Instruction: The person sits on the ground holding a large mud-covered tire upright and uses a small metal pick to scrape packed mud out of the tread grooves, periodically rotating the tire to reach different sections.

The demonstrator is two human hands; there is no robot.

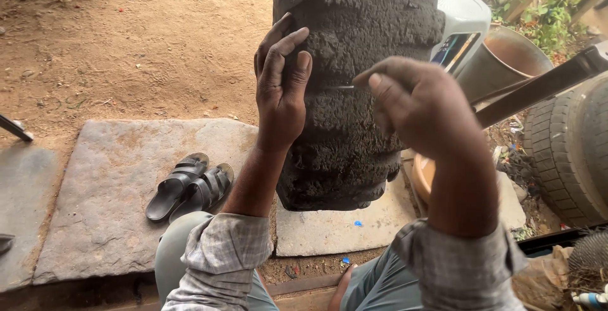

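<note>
While the sandals [190, 192] lie side by side on the flat stone slab [107, 222] at about eight o'clock, well apart from the work, the left hand [278, 86] rests open against the left flank of the worn tyre [358, 89], fingers spread and pointing up towards twelve o'clock, palm and thumb pressed to the rubber. That tyre stands upright in the middle of the view, its lower edge down on a second paving slab [342, 228] between the person's knees, its tread roughened and crumbly. It looks heavy and stiff, unlikely to flex under a palm, though the rough surface should give plenty of grip rather than slip; it looks best steadied by a flat hand on the shoulder, as here, or taken by the rim edge. At about three o'clock of the left hand, the right hand [418, 111] is closed in a pinch on a thin metal tool [345, 87], its tip touching the tread just beside the left thumb; the wrist is bent, the forearm rising from five o'clock in a checked sleeve. Further right stand a rusty metal drum [506, 57] and another tyre [570, 152] at the three o'clock edge.
</note>
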